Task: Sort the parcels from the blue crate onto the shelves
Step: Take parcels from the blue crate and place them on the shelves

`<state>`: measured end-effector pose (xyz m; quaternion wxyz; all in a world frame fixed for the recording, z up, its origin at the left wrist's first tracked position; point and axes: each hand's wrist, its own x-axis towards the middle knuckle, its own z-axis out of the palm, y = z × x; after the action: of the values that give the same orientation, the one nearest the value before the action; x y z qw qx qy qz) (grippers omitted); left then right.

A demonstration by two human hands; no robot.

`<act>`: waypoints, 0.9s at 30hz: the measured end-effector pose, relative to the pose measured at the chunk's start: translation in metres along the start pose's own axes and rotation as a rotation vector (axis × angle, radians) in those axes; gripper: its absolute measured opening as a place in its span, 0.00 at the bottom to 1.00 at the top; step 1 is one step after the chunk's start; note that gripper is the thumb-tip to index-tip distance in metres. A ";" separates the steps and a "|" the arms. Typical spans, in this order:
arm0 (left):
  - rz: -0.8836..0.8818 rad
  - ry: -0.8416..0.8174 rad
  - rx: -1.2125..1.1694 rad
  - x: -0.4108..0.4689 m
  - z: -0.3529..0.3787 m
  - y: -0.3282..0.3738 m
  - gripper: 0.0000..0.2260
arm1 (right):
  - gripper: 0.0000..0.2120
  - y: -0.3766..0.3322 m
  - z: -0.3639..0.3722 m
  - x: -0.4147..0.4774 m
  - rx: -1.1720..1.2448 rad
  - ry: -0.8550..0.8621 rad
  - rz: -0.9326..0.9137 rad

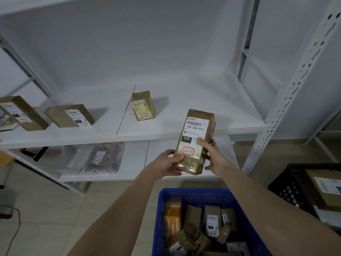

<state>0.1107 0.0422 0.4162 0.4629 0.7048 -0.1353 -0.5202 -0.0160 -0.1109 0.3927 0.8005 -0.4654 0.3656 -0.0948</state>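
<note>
middle shelf (184, 100): flat brown box (69, 115), black label block "060"; upright brown box (143, 106), red-framed tag illegible. left hand (169, 163) and right hand (212, 152): both grip the lower end of the held parcel (195, 143), in the air before the shelf, above the blue crate (160, 209). parcel label: "060-06b-a05", "060", handwritten "3-7-7". crate: further parcels (212, 220).

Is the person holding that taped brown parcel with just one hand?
No, both the left hand and the right hand grip the parcel at its lower end.
</note>
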 end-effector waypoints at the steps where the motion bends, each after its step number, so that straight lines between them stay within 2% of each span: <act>1: -0.011 -0.010 0.061 -0.002 0.000 0.003 0.29 | 0.37 0.000 -0.001 0.000 -0.018 0.008 0.002; 4: 0.022 0.092 0.163 -0.003 -0.007 0.014 0.33 | 0.29 0.002 -0.004 -0.002 -0.061 -0.093 0.032; 6: 0.067 0.143 0.030 -0.001 -0.010 0.023 0.35 | 0.29 0.003 -0.002 -0.006 -0.119 -0.199 0.064; 8: 0.085 0.118 -0.104 -0.001 -0.010 0.031 0.32 | 0.28 0.005 0.004 -0.009 -0.151 -0.263 0.088; 11: 0.087 0.152 -0.231 -0.005 -0.010 0.037 0.30 | 0.29 0.005 0.010 -0.012 -0.178 -0.295 0.101; 14: 0.121 0.219 -0.236 -0.007 -0.011 0.039 0.29 | 0.31 0.003 0.011 -0.014 -0.190 -0.329 0.120; 20: 0.191 0.401 -0.289 -0.010 -0.019 0.055 0.21 | 0.30 0.011 0.001 -0.023 -0.209 -0.404 0.267; 23: 0.202 0.406 -0.252 -0.015 -0.019 0.059 0.20 | 0.29 0.014 0.005 -0.029 -0.148 -0.433 0.276; 27: 0.296 0.468 -0.152 -0.021 -0.017 0.071 0.14 | 0.27 0.013 0.011 -0.036 -0.088 -0.351 0.242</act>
<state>0.1366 0.0273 0.4855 0.6041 0.7416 -0.0867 -0.2785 -0.0369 -0.0781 0.4032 0.8364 -0.4618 0.2777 0.1004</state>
